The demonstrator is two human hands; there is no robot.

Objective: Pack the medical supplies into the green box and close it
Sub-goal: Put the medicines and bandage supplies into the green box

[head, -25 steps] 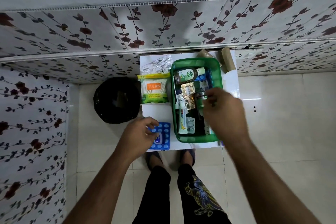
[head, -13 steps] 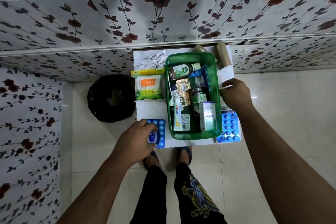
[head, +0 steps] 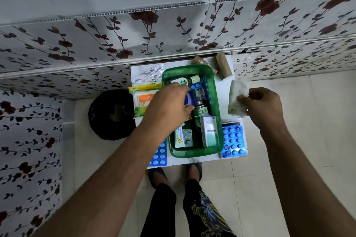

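Left hand (head: 169, 107) hovers over the green box (head: 216, 109), fingers clamped on a small blue container (head: 189, 99). Right hand (head: 264, 105), right of the box, pinches a white pack (head: 236, 98), long axis running near-to-far.

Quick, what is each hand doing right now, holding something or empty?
Left hand: closed on a small blue jar over the green plastic box.
Right hand: closed on a white wrapped pack.

A black bin (head: 111, 114) stands on the tiled floor (head: 289, 121) beside the floral wall (head: 134, 40).
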